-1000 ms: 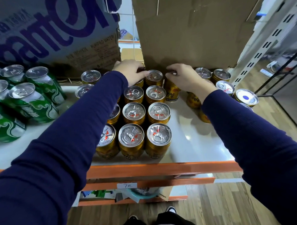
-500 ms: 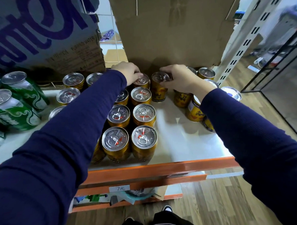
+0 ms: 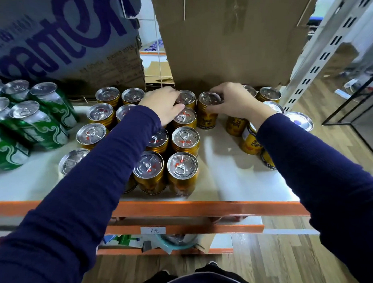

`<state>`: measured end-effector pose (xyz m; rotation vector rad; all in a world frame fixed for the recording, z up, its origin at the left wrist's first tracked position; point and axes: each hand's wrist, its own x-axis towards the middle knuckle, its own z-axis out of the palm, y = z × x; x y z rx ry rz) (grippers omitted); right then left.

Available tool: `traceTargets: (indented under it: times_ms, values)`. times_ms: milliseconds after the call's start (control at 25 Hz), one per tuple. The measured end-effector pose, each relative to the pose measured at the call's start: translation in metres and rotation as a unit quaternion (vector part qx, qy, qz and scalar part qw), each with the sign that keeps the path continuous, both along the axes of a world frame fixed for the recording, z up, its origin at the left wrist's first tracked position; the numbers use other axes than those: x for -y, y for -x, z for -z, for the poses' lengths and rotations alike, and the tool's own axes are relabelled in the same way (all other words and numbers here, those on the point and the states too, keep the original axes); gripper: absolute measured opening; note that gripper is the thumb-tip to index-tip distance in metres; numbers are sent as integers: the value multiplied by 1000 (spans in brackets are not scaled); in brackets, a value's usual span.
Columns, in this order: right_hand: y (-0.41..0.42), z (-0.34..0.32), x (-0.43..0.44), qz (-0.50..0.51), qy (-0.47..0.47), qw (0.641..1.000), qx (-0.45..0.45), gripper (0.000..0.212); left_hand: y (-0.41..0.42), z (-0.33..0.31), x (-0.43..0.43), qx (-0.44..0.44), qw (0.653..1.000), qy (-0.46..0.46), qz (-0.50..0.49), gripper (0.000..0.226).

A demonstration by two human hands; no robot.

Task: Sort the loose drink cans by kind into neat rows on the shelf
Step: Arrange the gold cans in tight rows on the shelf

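Several gold cans point(image 3: 182, 141) stand in rows in the middle of the white shelf point(image 3: 225, 178). My right hand point(image 3: 235, 102) grips the top of one upright gold can point(image 3: 207, 111) just right of the rows, near the back. My left hand point(image 3: 163, 105) rests on the back cans of the rows, its fingers over a can top point(image 3: 187, 97). More gold cans point(image 3: 250, 139) stand loose at the right, partly hidden by my right forearm. Green cans point(image 3: 39, 123) stand grouped at the left.
A printed carton point(image 3: 61, 44) and a plain brown carton point(image 3: 230, 38) stand at the back of the shelf. A white perforated upright point(image 3: 318, 58) rises at the right. The orange shelf edge point(image 3: 194, 207) runs along the front, with a lower shelf and wooden floor below.
My right hand has brought the gripped gold can leftward, closer to the rows. My left hand stays on the back cans. The view has shifted slightly.
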<state>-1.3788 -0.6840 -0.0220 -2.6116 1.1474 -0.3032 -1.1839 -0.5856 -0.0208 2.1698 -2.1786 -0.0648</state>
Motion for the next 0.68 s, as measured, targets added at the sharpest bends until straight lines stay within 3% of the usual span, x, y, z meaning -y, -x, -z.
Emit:
traceTargets:
  times_ms: [200,360,480,600,680]
  values:
    - [19,-7,-7,9,-15,1000,-20,65,19,-6,-12,18,1000,-4,-3,52]
    - [94,-22,-25,104,69,980,153,37,66,-22,-16,-49,996,49,48,48]
    - [152,-13,-55,140,86,968,192,21,118,-25,-11,-66,992,32,107,44]
    - [179,8,-77,164,66,969,173,29,157,-17,3,-61,986,3,152,32]
    - [184,18,-81,170,47,970,165,41,171,-7,12,-55,989,-14,139,40]
